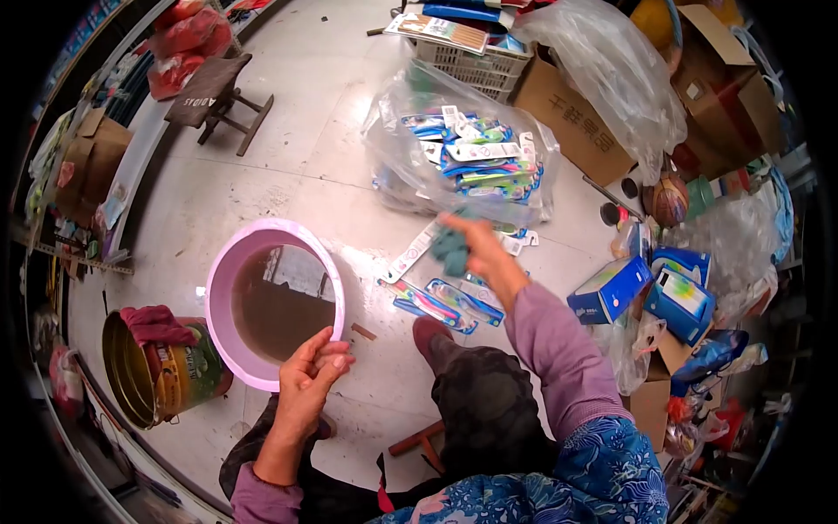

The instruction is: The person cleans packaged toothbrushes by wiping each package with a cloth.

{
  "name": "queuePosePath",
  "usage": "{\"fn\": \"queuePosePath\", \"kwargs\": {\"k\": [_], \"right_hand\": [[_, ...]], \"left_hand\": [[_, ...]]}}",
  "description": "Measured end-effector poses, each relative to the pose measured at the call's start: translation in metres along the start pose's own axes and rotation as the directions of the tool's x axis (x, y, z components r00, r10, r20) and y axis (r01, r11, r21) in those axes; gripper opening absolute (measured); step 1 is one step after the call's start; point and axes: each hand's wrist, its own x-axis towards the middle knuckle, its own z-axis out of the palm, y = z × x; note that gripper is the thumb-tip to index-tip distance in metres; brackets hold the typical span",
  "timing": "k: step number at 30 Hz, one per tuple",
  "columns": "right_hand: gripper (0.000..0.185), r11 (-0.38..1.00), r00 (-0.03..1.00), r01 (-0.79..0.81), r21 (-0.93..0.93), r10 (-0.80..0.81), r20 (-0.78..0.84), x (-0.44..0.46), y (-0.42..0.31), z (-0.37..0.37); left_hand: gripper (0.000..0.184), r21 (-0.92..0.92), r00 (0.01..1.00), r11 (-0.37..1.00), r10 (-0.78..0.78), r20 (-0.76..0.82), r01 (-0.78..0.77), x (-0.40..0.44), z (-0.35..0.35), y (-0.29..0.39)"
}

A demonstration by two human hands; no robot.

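My right hand (484, 249) is closed on a dark green cloth (450, 248), held above several packaged toothbrushes (436, 306) on the floor. Just beyond it lies a clear plastic bag (393, 157) with many more packaged toothbrushes (489, 166). My left hand (312, 380) is at the near right rim of a pink basin (229, 349), its fingers loosely curled and apart, with nothing in them. Murky brown water (279, 306) fills part of the basin.
A metal bucket (188, 375) with a red cloth (157, 326) stands left of the basin. Farther back is a small folding stool (205, 92). Blue boxes (611, 291), cardboard boxes (572, 118) and a white crate (471, 70) lie to the right and behind.
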Motion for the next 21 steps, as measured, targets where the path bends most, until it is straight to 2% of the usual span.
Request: {"fn": "queuePosePath", "kwargs": {"k": [2, 3, 4, 5, 6, 8, 9, 10, 12, 13, 14, 15, 16, 17, 18, 20, 21], "right_hand": [[0.029, 0.994, 0.977, -0.088, 0.065, 0.074, 0.202, -0.039, 0.026, 0.029], [0.031, 0.993, 0.941, -0.115, 0.015, 0.104, 0.323, -0.061, 0.028, 0.045], [0.032, 0.990, 0.908, -0.139, 0.017, 0.121, 0.401, -0.077, 0.033, 0.062], [0.032, 0.984, 0.827, -0.169, -0.060, 0.174, 0.535, -0.093, 0.030, 0.077], [0.033, 0.985, 0.808, -0.103, -0.137, 0.163, 0.566, -0.099, 0.037, 0.090], [0.037, 0.958, 0.694, 0.018, -0.287, 0.195, 0.693, -0.114, 0.037, 0.113], [0.038, 0.917, 0.643, 0.203, -0.343, 0.139, 0.753, -0.117, 0.034, 0.117], [0.039, 0.846, 0.576, 0.381, -0.374, 0.099, 0.811, -0.115, 0.033, 0.120], [0.047, 0.806, 0.575, 0.473, -0.357, 0.025, 0.818, -0.094, 0.029, 0.112], [0.056, 0.739, 0.644, 0.525, -0.421, -0.022, 0.765, -0.080, 0.015, 0.102], [0.063, 0.613, 0.756, 0.600, -0.514, -0.224, 0.616, -0.040, 0.027, 0.079], [0.064, 0.634, 0.884, 0.463, -0.620, -0.276, 0.378, -0.022, 0.016, 0.059], [0.062, 0.343, 0.764, 0.579, -0.740, -0.545, 0.345, 0.020, 0.021, 0.021], [0.066, 0.152, 0.720, 0.486, -0.861, -0.628, 0.296, 0.047, 0.016, -0.013], [0.075, 0.007, 0.707, 0.395, -0.919, -0.641, 0.299, 0.061, 0.007, -0.039], [0.085, -0.119, 0.704, 0.309, -0.944, -0.639, 0.311, 0.083, -0.001, -0.077], [0.085, -0.122, 0.710, 0.307, -0.944, -0.632, 0.312, 0.091, 0.002, -0.085]], "left_hand": [[0.064, 0.030, 0.999, 0.999, 0.038, 0.001, -0.038, 0.006, 0.007, -0.009], [0.071, 0.220, 0.983, 0.958, 0.185, 0.017, -0.184, 0.010, 0.011, -0.014], [0.078, 0.396, 0.944, 0.860, 0.323, 0.061, -0.320, 0.013, 0.015, -0.019], [0.078, 0.393, 0.928, 0.848, 0.368, 0.048, -0.357, 0.016, 0.021, -0.023], [0.078, 0.391, 0.929, 0.848, 0.366, 0.054, -0.357, 0.015, 0.025, -0.023], [0.063, 0.196, 0.995, 0.980, 0.010, 0.098, -0.030, 0.012, 0.029, -0.022], [0.044, 0.191, 0.987, 0.971, -0.152, 0.043, 0.141, 0.014, 0.027, -0.017], [0.029, -0.065, 0.991, 0.994, -0.094, -0.095, 0.088, 0.012, 0.039, -0.014], [0.020, -0.253, 0.977, 0.959, -0.166, -0.136, 0.127, 0.011, 0.036, -0.007], [0.019, -0.271, 0.981, 0.956, -0.147, -0.129, 0.107, 0.011, 0.030, -0.005], [0.019, -0.277, 0.979, 0.954, -0.153, -0.134, 0.112, 0.008, 0.026, -0.001], [0.021, -0.287, 0.979, 0.951, -0.154, -0.133, 0.111, 0.003, 0.022, 0.004], [0.023, -0.300, 0.979, 0.948, -0.156, -0.130, 0.111, -0.003, 0.020, 0.009], [0.023, -0.312, 0.969, 0.939, -0.197, -0.147, 0.144, -0.009, 0.018, 0.013], [0.023, -0.320, 0.968, 0.936, -0.202, -0.150, 0.146, -0.016, 0.016, 0.013], [0.027, -0.280, 0.973, 0.940, -0.222, -0.070, 0.194, -0.025, 0.012, 0.013], [0.030, -0.304, 0.964, 0.928, -0.251, -0.091, 0.213, -0.027, 0.017, 0.018]]}}
